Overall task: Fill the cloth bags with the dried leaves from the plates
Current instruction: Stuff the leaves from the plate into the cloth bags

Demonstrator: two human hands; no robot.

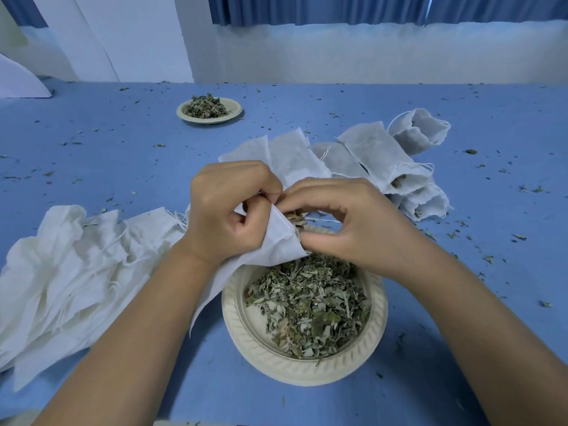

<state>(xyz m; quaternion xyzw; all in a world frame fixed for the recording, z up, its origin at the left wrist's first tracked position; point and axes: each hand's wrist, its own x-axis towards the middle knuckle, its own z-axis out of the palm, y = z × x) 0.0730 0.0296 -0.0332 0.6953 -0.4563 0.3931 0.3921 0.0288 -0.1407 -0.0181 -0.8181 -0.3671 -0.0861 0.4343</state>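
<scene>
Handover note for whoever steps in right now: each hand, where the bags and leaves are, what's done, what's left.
Left hand grips the open cloth bag over the near plate. Right hand pinches dried leaves at its mouth.
Filled bags lie behind on the right; empty bags are piled on the left.
Done: several bags filled.
Left: finish this bag, then fill the empty pile from the near plate and the far plate.

We see the near round beige plate [261,358] as matt moulded pulp, its rim ribbed; its grey-green dried leaves [307,309] look brittle and crinkled. The left white drawstring bags [61,272] are thin matt cloth; the blue counter [92,133] is smooth, matt.
</scene>
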